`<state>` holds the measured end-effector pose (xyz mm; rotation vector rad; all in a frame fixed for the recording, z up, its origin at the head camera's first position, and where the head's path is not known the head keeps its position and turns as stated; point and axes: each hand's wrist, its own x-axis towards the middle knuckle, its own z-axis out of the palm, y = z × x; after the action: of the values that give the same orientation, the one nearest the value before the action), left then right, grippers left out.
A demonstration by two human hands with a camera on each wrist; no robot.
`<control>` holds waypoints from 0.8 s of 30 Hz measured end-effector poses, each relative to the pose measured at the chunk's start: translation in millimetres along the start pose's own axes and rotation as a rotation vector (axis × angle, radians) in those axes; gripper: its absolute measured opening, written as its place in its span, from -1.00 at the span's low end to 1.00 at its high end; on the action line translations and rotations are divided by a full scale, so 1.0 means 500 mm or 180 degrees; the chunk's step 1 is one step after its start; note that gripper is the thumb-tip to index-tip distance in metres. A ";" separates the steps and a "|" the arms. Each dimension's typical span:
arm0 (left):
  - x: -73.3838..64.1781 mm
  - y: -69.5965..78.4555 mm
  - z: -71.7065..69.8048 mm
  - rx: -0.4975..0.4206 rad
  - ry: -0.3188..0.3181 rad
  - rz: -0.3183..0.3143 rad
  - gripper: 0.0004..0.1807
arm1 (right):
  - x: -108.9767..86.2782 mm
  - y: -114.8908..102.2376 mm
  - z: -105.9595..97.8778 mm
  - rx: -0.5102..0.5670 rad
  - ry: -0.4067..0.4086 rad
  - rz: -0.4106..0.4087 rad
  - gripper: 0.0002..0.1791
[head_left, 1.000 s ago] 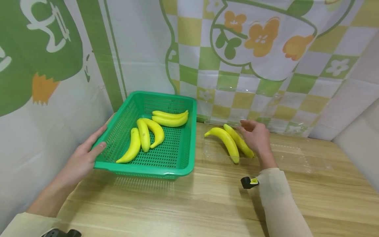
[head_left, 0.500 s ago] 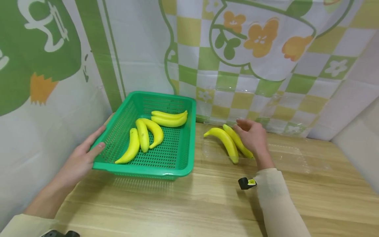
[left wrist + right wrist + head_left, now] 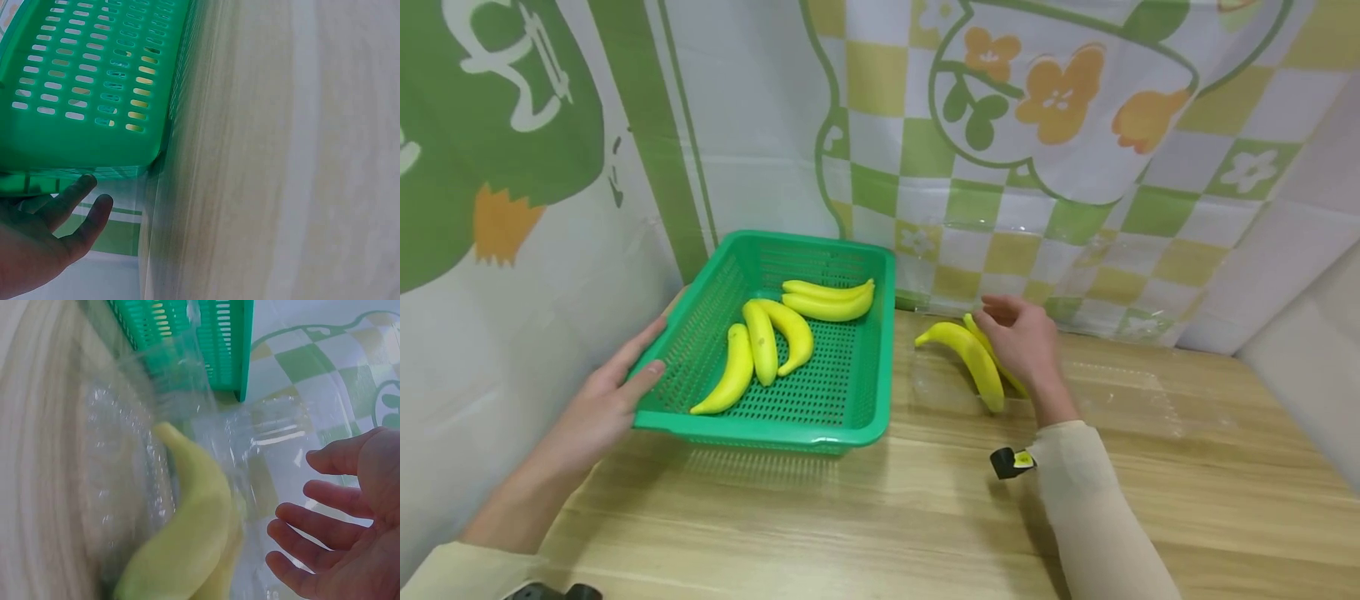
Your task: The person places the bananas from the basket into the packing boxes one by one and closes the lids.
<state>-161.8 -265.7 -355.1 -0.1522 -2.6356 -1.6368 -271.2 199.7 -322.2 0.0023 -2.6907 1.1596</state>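
Note:
My left hand (image 3: pixel 602 396) grips the left rim of a green slotted plastic basket (image 3: pixel 775 432), thumb over the rim and fingers at its outer side. In the left wrist view, two fingers (image 3: pixel 94 225) stick out below the rim. Several yellow bananas (image 3: pixel 826 306) lie inside the basket. To its right, a curved banana (image 3: pixel 966 354) rests on clear plastic, beside another banana (image 3: pixel 1015 386) partly hidden by my right hand (image 3: pixel 1026 346). That hand hovers over the second one, fingers spread and loosely bent, holding nothing, as the right wrist view shows.
A clear plastic sheet (image 3: pixel 1127 392) lies on the wooden table (image 3: pixel 880 525) at the right and runs up the back wall. The patterned cloth (image 3: pixel 876 75) hangs behind, and a white wall closes off the left side close to the basket.
My right hand has moved left, over the right-hand loose banana, and now covers more of it. My left hand and the basket have stayed in place.

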 end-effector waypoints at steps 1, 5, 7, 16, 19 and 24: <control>0.000 0.000 0.000 -0.0009 -0.0005 0.0000 -0.35 | 0.002 -0.004 0.002 0.0023 -0.0016 -0.0015 -0.57; 0.000 0.001 0.001 -0.0024 -0.0005 -0.0003 -0.35 | 0.008 -0.026 0.009 0.0140 -0.0102 -0.0077 -0.56; 0.000 0.001 0.001 -0.0029 0.0002 -0.0003 -0.35 | 0.012 -0.041 0.013 0.0209 -0.0151 -0.0096 -0.56; 0.000 -0.003 0.001 -0.0070 0.0010 0.0002 -0.35 | 0.034 -0.116 0.030 0.0431 -0.0217 -0.0177 -0.61; 0.000 -0.004 0.002 -0.0077 -0.0005 -0.0001 -0.36 | 0.044 -0.133 0.034 0.0557 -0.0243 -0.0206 -0.59; 0.002 -0.004 0.001 -0.0031 0.0020 0.0017 -0.36 | 0.056 -0.171 0.043 0.0670 -0.0244 -0.0282 -0.64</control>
<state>-162.9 -266.0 -357.1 -0.1540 -2.6209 -1.6459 -295.7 127.6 -269.8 0.2004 -2.5887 1.4353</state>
